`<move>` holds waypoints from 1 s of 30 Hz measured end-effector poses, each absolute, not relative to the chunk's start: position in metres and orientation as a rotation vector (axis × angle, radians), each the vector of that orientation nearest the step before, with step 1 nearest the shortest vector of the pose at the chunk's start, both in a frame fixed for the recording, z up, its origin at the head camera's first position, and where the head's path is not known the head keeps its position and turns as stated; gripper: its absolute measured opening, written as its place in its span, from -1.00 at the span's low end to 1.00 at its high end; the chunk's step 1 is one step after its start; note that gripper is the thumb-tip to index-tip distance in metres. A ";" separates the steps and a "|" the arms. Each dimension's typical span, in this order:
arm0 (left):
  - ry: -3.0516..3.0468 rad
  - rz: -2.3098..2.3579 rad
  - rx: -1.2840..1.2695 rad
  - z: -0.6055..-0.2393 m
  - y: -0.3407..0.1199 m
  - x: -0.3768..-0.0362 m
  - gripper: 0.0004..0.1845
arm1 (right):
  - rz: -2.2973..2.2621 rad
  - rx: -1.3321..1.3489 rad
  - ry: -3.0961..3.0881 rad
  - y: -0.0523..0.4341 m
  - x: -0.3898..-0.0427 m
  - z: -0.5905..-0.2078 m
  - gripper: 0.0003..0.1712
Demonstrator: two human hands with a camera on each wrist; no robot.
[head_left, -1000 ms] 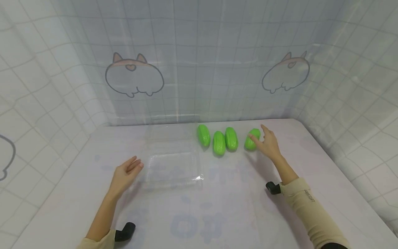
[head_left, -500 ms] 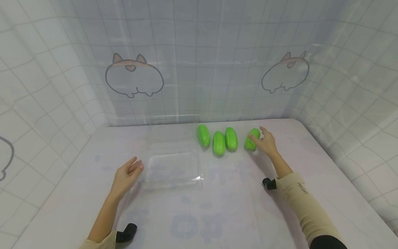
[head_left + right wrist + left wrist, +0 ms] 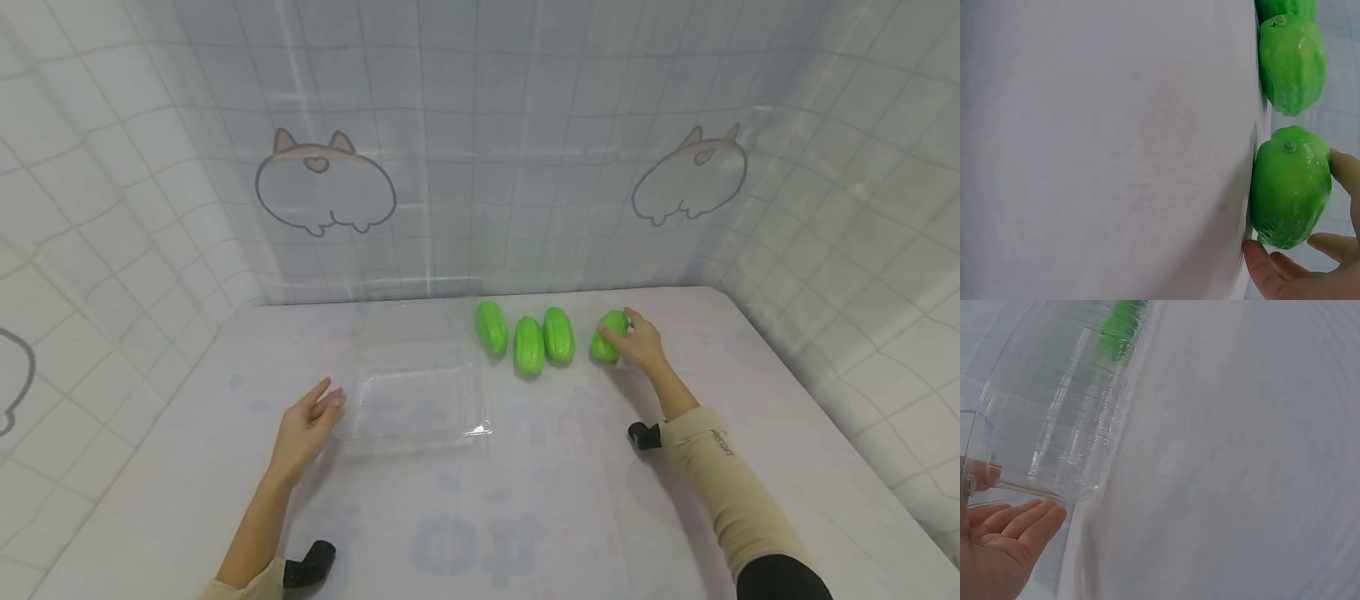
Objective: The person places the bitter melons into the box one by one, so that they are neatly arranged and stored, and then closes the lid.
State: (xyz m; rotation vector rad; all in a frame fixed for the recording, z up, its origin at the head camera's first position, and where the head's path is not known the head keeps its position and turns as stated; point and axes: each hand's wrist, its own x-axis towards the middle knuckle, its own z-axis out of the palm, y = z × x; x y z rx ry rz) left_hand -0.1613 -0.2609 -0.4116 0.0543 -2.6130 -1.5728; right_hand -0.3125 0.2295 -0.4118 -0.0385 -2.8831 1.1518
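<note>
My right hand holds a stubby, glossy green cucumber-like vegetable, the rightmost in the row. In the right wrist view its thumb is at one side and its fingertips at the lower end. The vegetable lies on the table. My left hand is at the left edge of a transparent plastic container. Seen from the left wrist, the fingers extend along the container's rim, and the thumb shows through the clear plastic.
Three similar green vegetables lie between the container and my right hand. The container's raised lid is behind its base. A white grid-patterned curtain encloses the back and sides of the pale table.
My right hand has moved slightly left and its fingers have closed in around the rightmost green vegetable. My left hand has stayed nearly still beside the container.
</note>
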 end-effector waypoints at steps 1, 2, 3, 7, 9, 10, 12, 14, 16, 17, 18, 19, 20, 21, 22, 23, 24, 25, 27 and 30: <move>-2.607 -1.580 0.053 -0.412 -0.261 -0.161 -0.37 | 1.157 -0.037 -2.889 0.230 -0.313 -0.412 -0.07; -2.602 -1.586 0.051 -0.413 -0.261 -0.161 -0.37 | 1.167 -0.039 -2.896 0.230 -0.313 -0.412 -0.06; -2.597 -1.591 0.050 -0.413 -0.261 -0.161 -0.38 | 1.179 -0.041 -2.900 0.230 -0.314 -0.412 -0.06; -2.587 -1.594 0.045 -0.413 -0.260 -0.161 -0.39 | 1.250 -0.053 -2.904 0.231 -0.314 -0.412 -0.06; -2.582 -1.598 0.042 -0.413 -0.260 -0.161 -0.39 | 1.307 -0.062 -2.893 0.232 -0.313 -0.413 -0.07; -2.581 -1.597 0.043 -0.413 -0.260 -0.160 -0.40 | 1.334 -0.064 -2.887 0.232 -0.313 -0.413 -0.07; -2.575 -1.605 0.043 -0.413 -0.260 -0.161 -0.41 | 1.398 -0.070 -2.866 0.234 -0.313 -0.415 -0.09; -2.573 -1.609 0.048 -0.413 -0.260 -0.161 -0.41 | 1.458 -0.077 -2.845 0.234 -0.313 -0.415 -0.11; -2.572 -1.613 0.057 -0.414 -0.260 -0.161 -0.41 | 1.511 -0.086 -2.822 0.235 -0.313 -0.416 -0.12; -2.572 -1.614 0.061 -0.414 -0.260 -0.161 -0.42 | 1.539 -0.094 -2.809 0.235 -0.313 -0.416 -0.13; -2.571 -1.616 0.066 -0.414 -0.260 -0.161 -0.42 | 1.562 -0.096 -2.798 0.234 -0.313 -0.416 -0.14; -2.569 -1.619 0.068 -0.414 -0.260 -0.161 -0.42 | 1.592 -0.103 -2.783 0.234 -0.313 -0.416 -0.15; -2.565 -1.625 0.068 -0.415 -0.260 -0.161 -0.42 | 1.621 -0.107 -2.768 0.234 -0.312 -0.416 -0.15; -2.563 -1.626 0.070 -0.415 -0.260 -0.161 -0.42 | 1.650 -0.109 -2.749 0.234 -0.312 -0.416 -0.17; -2.559 -1.626 0.071 -0.415 -0.260 -0.161 -0.42 | 1.674 -0.111 -2.735 0.234 -0.311 -0.415 -0.17; -2.556 -1.627 0.072 -0.415 -0.260 -0.161 -0.42 | 1.706 -0.113 -2.714 0.233 -0.310 -0.415 -0.18; -2.550 -1.630 0.073 -0.415 -0.260 -0.161 -0.42 | 1.733 -0.112 -2.697 0.232 -0.310 -0.414 -0.18; -2.546 -1.629 0.074 -0.415 -0.260 -0.161 -0.42 | 1.759 -0.119 -2.680 0.231 -0.309 -0.414 -0.18; -2.539 -1.623 0.073 -0.416 -0.260 -0.162 -0.42 | 1.796 -0.125 -2.652 0.229 -0.307 -0.412 -0.18; -2.535 -1.614 0.075 -0.416 -0.259 -0.161 -0.42 | 1.846 -0.126 -2.616 0.226 -0.304 -0.409 -0.19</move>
